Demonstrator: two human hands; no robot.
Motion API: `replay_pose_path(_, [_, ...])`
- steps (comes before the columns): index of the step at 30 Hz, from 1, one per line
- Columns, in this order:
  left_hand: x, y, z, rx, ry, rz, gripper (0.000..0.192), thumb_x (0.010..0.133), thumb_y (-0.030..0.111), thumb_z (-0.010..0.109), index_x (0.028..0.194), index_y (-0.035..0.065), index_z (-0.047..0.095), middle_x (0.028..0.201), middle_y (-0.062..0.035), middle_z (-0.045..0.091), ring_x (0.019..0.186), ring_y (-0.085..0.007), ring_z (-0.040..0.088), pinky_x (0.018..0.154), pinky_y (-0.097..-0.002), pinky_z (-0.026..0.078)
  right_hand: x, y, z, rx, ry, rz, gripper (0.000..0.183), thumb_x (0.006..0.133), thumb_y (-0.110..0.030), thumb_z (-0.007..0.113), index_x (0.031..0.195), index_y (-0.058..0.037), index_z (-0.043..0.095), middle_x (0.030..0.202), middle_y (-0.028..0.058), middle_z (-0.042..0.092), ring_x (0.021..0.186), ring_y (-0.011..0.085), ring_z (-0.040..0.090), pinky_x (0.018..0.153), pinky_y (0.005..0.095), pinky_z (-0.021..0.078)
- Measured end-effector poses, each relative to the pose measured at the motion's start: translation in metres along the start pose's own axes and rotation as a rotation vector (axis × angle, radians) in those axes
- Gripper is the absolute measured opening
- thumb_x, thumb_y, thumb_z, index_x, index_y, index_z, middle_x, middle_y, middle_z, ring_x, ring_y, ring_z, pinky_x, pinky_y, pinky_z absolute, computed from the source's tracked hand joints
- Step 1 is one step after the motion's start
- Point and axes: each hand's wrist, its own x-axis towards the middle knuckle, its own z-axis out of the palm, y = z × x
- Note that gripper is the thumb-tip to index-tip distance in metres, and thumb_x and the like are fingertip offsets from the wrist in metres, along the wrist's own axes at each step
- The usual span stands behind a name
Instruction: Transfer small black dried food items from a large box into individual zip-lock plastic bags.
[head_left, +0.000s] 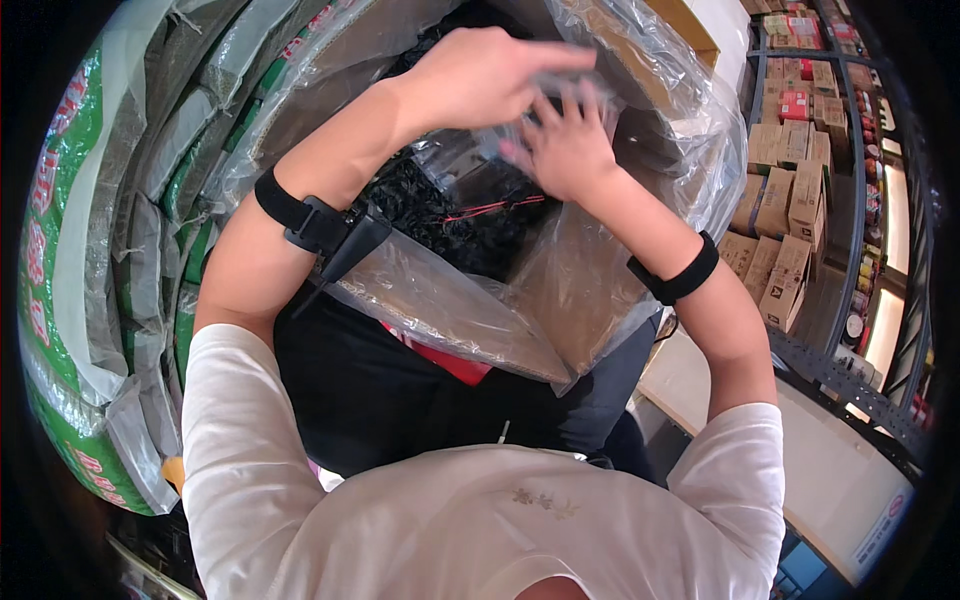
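Note:
Above an open cardboard box (442, 322) lined with clear plastic, both of my hands are close together and blurred by motion. My left hand (480, 79) reaches in from the left, index finger stretched out and the other fingers curled. Just below and right of it, my right hand (574, 146) has its fingers spread. Thin clear plastic film (611, 105) shows around the fingers; what grips it is too blurred to tell. Inside the box are dark, crinkled dried pieces (420, 202), a clear plastic bag (461, 161) and red ties (491, 208).
Stacked green and white woven sacks (161, 217) stand along the left. A metal shelf rack (840, 165) with small cartons (787, 277) rises at right, beside a pale surface (832, 465). The plastic liner (705, 142) spills over the box rim. Black straps circle both forearms.

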Motion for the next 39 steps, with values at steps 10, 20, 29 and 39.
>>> replay_pose_path(10, [0.012,-0.025,0.003,-0.081,-0.118,0.006,0.043,0.073,0.003,0.057,0.113,0.0110,0.071,0.084,-0.0207,0.068,0.076,-0.0326,0.067,0.071,-0.0387,0.052,0.024,0.005,-0.041,0.423,-0.101,0.085,0.039,0.091,-0.043,0.057,0.089,-0.0057,0.071,0.087,0.0150,0.070,0.090,0.0326,0.067,0.075,0.0444,0.0547])
replay_pose_path(20, [0.017,-0.011,-0.045,-0.570,0.037,-0.482,0.024,0.077,0.004,0.059,0.097,0.0016,0.073,0.085,-0.0173,0.072,0.078,-0.0218,0.071,0.076,-0.0322,0.055,0.005,-0.007,-0.019,0.866,0.772,-0.402,0.028,0.076,-0.017,0.066,0.055,-0.0093,0.049,0.054,0.0062,0.047,0.049,0.0268,0.051,0.047,0.0365,0.0411])
replay_pose_path(29, [0.012,-0.038,-0.023,-0.233,0.290,-0.204,0.022,0.075,0.014,0.060,0.089,0.0023,0.073,0.084,-0.0196,0.070,0.077,-0.0322,0.070,0.074,-0.0374,0.055,0.044,-0.098,0.025,0.582,-0.206,-0.479,0.032,0.084,-0.020,0.057,0.109,-0.0024,0.063,0.106,0.0186,0.063,0.096,0.0331,0.064,0.077,0.0416,0.0547])
replay_pose_path(39, [0.022,-0.029,-0.018,-0.470,0.149,-0.322,0.032,0.084,0.009,0.056,0.112,0.0012,0.069,0.057,-0.0065,0.064,0.050,-0.0109,0.062,0.052,-0.0265,0.052,0.134,-0.164,0.097,0.236,-0.315,-0.393,0.103,0.068,-0.046,0.080,0.153,-0.0180,0.028,0.157,0.0283,0.012,0.144,0.0472,0.014,0.116,0.0516,0.0196])
